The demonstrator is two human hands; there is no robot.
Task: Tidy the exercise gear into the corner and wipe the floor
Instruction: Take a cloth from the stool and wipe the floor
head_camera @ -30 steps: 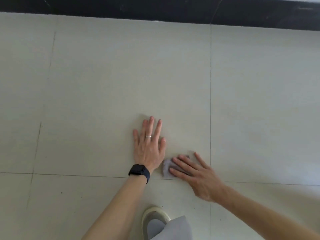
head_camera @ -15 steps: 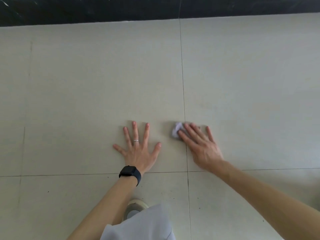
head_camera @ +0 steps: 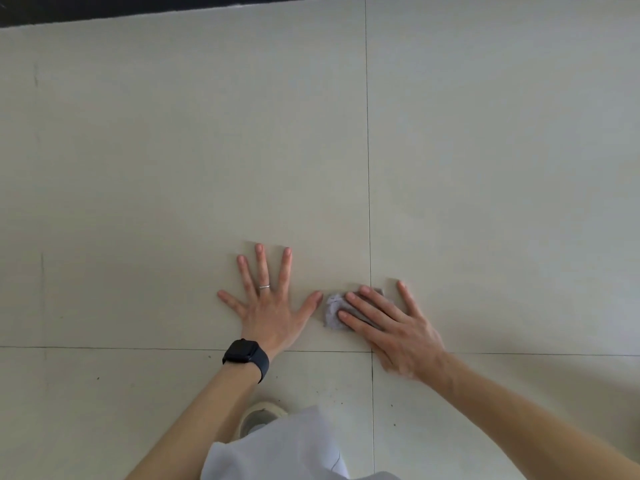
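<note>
Under right hand (head_camera: 391, 327), seemingly crumpled cloth (head_camera: 333, 311)

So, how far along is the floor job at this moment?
Done: cannot tell; no exercise gear is in view. In hand: the right hand presses a small grey cloth on the floor, the left hand braces flat. Left: dark specks closer to the person.

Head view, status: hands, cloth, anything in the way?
Left hand flat on floor, splayed. Right hand presses grey cloth down, open-handed. In the way: only dark specks on near tiles.
</note>
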